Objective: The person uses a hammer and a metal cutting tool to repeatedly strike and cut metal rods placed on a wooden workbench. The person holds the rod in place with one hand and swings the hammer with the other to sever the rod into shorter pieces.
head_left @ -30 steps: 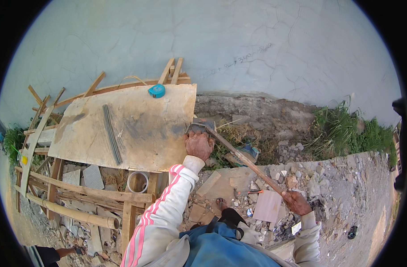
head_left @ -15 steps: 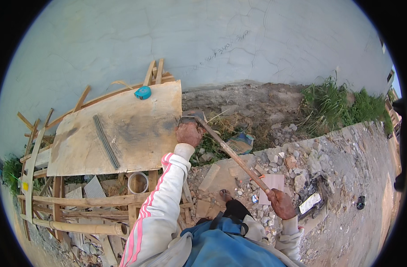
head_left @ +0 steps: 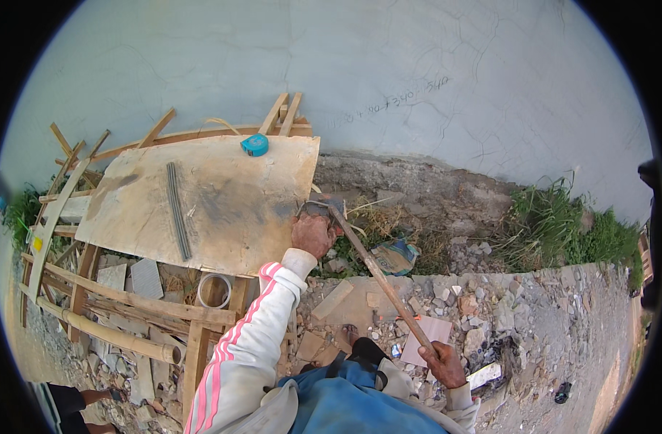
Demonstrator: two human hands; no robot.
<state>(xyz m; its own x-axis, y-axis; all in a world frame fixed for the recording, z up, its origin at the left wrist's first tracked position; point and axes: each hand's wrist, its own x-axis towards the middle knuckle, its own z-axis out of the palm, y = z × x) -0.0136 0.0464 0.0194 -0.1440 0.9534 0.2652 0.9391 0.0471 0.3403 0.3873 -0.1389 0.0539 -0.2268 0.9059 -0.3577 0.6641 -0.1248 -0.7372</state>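
Observation:
My left hand (head_left: 313,234) is closed at the right edge of a worn plywood sheet (head_left: 233,235), on what looks like a thin bent metal rod (head_left: 300,207). Against that spot rests the head of a long rusty bending bar (head_left: 381,276), which slants down to the right. My right hand (head_left: 444,364) wraps around its lower end. Several thin grey steel rods (head_left: 177,210) lie bundled on the plywood. At the sheet's far edge sits a teal tape measure (head_left: 255,145). My left fingers partly hide the rod.
A timber frame (head_left: 139,299) with a bamboo pole (head_left: 114,331) supports the plywood. A roll of clear tape (head_left: 214,290) sits on it. Beyond stands a grey wall (head_left: 389,65). Rubble (head_left: 490,311) and weeds (head_left: 548,224) lie right. Another person's legs (head_left: 70,401) show at lower left.
My right hand has drawn the bar's lower end toward my body and slightly left. My left hand stays at the plywood edge. The view has shifted, and another person's legs now show at lower left.

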